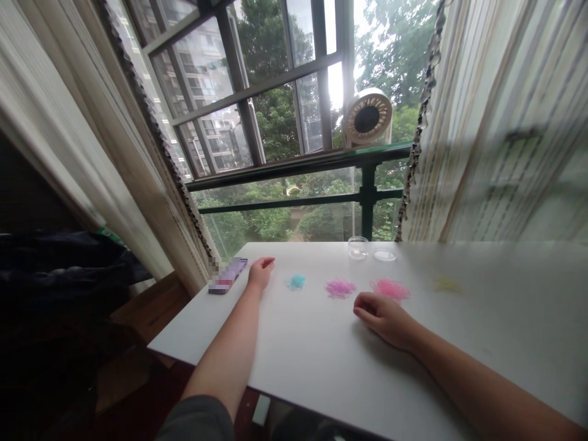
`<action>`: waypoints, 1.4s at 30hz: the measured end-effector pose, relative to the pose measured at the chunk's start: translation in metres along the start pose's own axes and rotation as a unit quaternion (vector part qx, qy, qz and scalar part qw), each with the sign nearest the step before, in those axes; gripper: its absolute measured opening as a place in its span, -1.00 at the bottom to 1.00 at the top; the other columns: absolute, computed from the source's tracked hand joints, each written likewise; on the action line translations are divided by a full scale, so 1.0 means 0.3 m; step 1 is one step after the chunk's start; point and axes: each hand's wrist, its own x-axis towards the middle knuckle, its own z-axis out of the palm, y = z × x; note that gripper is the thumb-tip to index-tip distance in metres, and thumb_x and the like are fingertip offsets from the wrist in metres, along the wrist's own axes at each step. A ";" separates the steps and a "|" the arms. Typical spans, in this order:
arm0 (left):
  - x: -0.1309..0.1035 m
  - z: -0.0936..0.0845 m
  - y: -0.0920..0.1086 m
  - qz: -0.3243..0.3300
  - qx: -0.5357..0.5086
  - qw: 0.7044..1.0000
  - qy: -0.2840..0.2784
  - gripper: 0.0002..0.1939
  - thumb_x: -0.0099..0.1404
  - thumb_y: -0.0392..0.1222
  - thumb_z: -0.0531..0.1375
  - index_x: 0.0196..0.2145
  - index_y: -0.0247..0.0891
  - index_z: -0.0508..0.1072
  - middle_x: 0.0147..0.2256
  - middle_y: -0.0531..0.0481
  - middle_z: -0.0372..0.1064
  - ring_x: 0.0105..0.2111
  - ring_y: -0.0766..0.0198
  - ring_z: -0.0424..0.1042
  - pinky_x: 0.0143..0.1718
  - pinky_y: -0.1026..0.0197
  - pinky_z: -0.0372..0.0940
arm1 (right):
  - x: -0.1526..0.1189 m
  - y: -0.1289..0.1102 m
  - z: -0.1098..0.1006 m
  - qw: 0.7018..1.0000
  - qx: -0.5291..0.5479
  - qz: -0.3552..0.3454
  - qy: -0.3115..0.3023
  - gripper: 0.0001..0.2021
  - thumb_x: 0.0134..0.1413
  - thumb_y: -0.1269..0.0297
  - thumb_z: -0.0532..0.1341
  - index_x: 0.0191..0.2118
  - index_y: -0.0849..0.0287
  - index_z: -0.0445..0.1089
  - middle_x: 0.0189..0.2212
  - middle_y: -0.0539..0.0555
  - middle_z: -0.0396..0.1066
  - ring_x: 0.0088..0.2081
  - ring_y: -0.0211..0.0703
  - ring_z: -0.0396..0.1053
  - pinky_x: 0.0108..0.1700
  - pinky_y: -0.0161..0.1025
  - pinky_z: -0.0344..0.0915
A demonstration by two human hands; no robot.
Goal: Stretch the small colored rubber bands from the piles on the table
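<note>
My left hand [261, 273] lies near the far left of the white table [312, 349], its fingers loosely stretched to the right with nothing visible in them. Just left of it is a phone [228, 275] with a purplish screen. To its right sits a small blue pile [297, 282] of what look like tiny elastic bands. My right hand [383, 318] rests on its side, fingers curled in, and nothing shows in it. Right behind it spreads a pink pile [390, 289] of bands. A purple pile [340, 288] is to its left, and a faint yellow pile [445, 283] to its right.
A clear round container [358, 248] stands at the table's back edge, with a clear lid [384, 255] beside it. Behind are a green railing [298, 171], a window and a round fan [368, 117]. Curtains [496, 122] hang on both sides. Dark items [59, 275] are at the left.
</note>
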 end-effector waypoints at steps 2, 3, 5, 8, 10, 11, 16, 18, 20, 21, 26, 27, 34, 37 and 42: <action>0.000 0.006 0.000 0.012 0.005 1.000 -0.019 -0.79 0.03 -0.25 0.16 -0.34 -0.32 0.50 -0.35 -0.08 0.46 -0.34 0.27 0.41 -0.25 0.24 0.29 | 0.000 0.000 -0.001 1.000 0.004 -0.002 0.003 -0.84 -0.02 0.25 0.07 -0.49 0.21 0.26 -0.63 -0.06 0.18 -0.55 -0.30 0.11 -0.51 -0.34 0.02; 0.001 0.007 0.000 0.016 0.011 1.000 -0.025 -0.79 0.03 -0.24 0.16 -0.34 -0.32 0.50 -0.36 -0.07 0.47 -0.34 0.26 0.41 -0.25 0.24 0.29 | 0.000 0.000 -0.001 1.000 0.007 -0.004 0.003 -0.84 -0.03 0.25 0.07 -0.49 0.21 0.26 -0.63 -0.06 0.18 -0.55 -0.30 0.11 -0.50 -0.34 0.02; 0.001 0.006 0.002 0.019 0.027 0.999 -0.030 -0.78 0.05 -0.23 0.15 -0.33 -0.32 0.50 -0.38 -0.07 0.46 -0.35 0.25 0.41 -0.25 0.23 0.29 | 0.000 0.000 -0.001 1.000 0.013 -0.004 0.002 -0.84 -0.02 0.24 0.07 -0.49 0.21 0.26 -0.63 -0.06 0.18 -0.55 -0.30 0.11 -0.50 -0.33 0.03; -0.001 -0.002 0.006 0.019 0.053 0.998 -0.028 -0.77 0.06 -0.23 0.14 -0.32 -0.31 0.50 -0.37 -0.06 0.46 -0.35 0.25 0.40 -0.24 0.22 0.29 | 0.000 0.000 -0.001 1.000 0.018 -0.003 -0.001 -0.83 -0.02 0.23 0.07 -0.49 0.21 0.26 -0.64 -0.06 0.18 -0.56 -0.30 0.11 -0.51 -0.33 0.03; -0.005 -0.008 0.009 0.017 0.073 0.997 -0.024 -0.78 0.06 -0.24 0.14 -0.33 -0.31 0.50 -0.36 -0.06 0.46 -0.34 0.25 0.40 -0.23 0.22 0.28 | 0.001 0.001 -0.001 1.000 0.018 -0.001 0.001 -0.83 -0.03 0.22 0.07 -0.50 0.20 0.26 -0.64 -0.06 0.18 -0.56 -0.29 0.11 -0.51 -0.33 0.03; -0.007 -0.010 0.010 0.016 0.082 0.996 -0.022 -0.79 0.05 -0.24 0.14 -0.34 -0.31 0.50 -0.36 -0.07 0.46 -0.34 0.25 0.40 -0.22 0.21 0.28 | 0.001 0.001 -0.001 1.000 0.017 -0.001 0.001 -0.83 -0.03 0.22 0.07 -0.50 0.20 0.26 -0.64 -0.06 0.18 -0.57 -0.29 0.11 -0.52 -0.33 0.03; -0.008 -0.016 0.009 0.020 0.115 0.993 -0.021 -0.80 0.09 -0.24 0.10 -0.34 -0.32 0.47 -0.37 -0.08 0.46 -0.36 0.26 0.40 -0.23 0.21 0.27 | 0.001 0.003 -0.003 1.000 0.008 -0.003 0.001 -0.83 -0.03 0.22 0.07 -0.50 0.20 0.26 -0.63 -0.06 0.18 -0.56 -0.30 0.12 -0.50 -0.34 0.03; -0.007 -0.017 0.009 0.025 0.123 0.992 -0.024 -0.79 0.11 -0.23 0.09 -0.33 -0.32 0.46 -0.38 -0.07 0.45 -0.37 0.26 0.40 -0.25 0.23 0.27 | 0.001 0.003 -0.003 1.000 0.009 -0.005 0.002 -0.83 -0.03 0.22 0.07 -0.50 0.20 0.26 -0.63 -0.06 0.18 -0.55 -0.30 0.12 -0.50 -0.34 0.03; -0.007 -0.018 0.011 0.028 0.134 0.990 -0.025 -0.80 0.12 -0.20 0.08 -0.35 -0.32 0.45 -0.39 -0.07 0.45 -0.37 0.26 0.39 -0.26 0.23 0.27 | 0.001 0.004 -0.002 1.000 0.013 -0.006 0.002 -0.83 -0.03 0.22 0.07 -0.50 0.20 0.26 -0.63 -0.06 0.18 -0.56 -0.30 0.12 -0.50 -0.34 0.04; -0.008 -0.019 0.012 0.029 0.141 0.989 -0.025 -0.80 0.12 -0.18 0.09 -0.37 -0.32 0.45 -0.39 -0.07 0.44 -0.37 0.25 0.39 -0.26 0.23 0.27 | 0.001 0.003 -0.001 1.000 0.014 -0.006 0.002 -0.83 -0.03 0.22 0.07 -0.51 0.20 0.26 -0.63 -0.06 0.18 -0.56 -0.30 0.12 -0.50 -0.34 0.03; -0.009 -0.020 0.017 0.026 0.175 0.984 -0.025 -0.78 0.13 -0.15 0.07 -0.46 -0.32 0.44 -0.43 -0.07 0.43 -0.38 0.23 0.38 -0.28 0.22 0.24 | 0.000 0.001 -0.001 1.000 0.014 -0.005 0.004 -0.83 -0.04 0.22 0.08 -0.51 0.20 0.26 -0.64 -0.06 0.18 -0.56 -0.30 0.11 -0.51 -0.34 0.03; -0.008 -0.020 0.018 0.025 0.180 0.983 -0.025 -0.77 0.14 -0.14 0.06 -0.46 -0.32 0.44 -0.43 -0.08 0.43 -0.38 0.23 0.37 -0.28 0.23 0.24 | 0.001 0.000 -0.002 1.000 0.014 -0.005 0.003 -0.83 -0.04 0.23 0.08 -0.51 0.21 0.26 -0.64 -0.06 0.18 -0.56 -0.30 0.11 -0.51 -0.34 0.03; 0.002 -0.040 0.010 -0.003 0.215 0.977 0.006 -0.76 0.15 -0.12 0.06 -0.37 -0.30 0.44 -0.35 -0.12 0.44 -0.33 0.18 0.38 -0.28 0.22 0.22 | 0.002 0.003 0.000 1.000 0.010 -0.010 0.005 -0.85 -0.05 0.25 0.08 -0.50 0.21 0.28 -0.64 -0.06 0.20 -0.56 -0.30 0.11 -0.52 -0.35 0.02; 0.002 -0.055 0.004 -0.019 0.221 0.975 0.017 -0.79 0.13 -0.13 0.09 -0.39 -0.30 0.44 -0.35 -0.14 0.45 -0.32 0.17 0.39 -0.27 0.21 0.22 | 0.001 0.003 -0.001 1.000 0.016 -0.008 0.004 -0.86 -0.05 0.27 0.09 -0.51 0.21 0.28 -0.65 -0.06 0.21 -0.56 -0.30 0.12 -0.53 -0.35 0.02; -0.002 -0.053 0.029 -0.007 0.193 0.981 0.026 -0.78 0.15 -0.16 0.07 -0.34 -0.34 0.44 -0.30 -0.17 0.44 -0.30 0.18 0.39 -0.26 0.20 0.23 | 0.000 0.002 -0.005 1.000 0.002 -0.010 -0.006 -0.86 -0.05 0.27 0.08 -0.50 0.21 0.28 -0.64 -0.06 0.21 -0.56 -0.31 0.12 -0.52 -0.35 0.02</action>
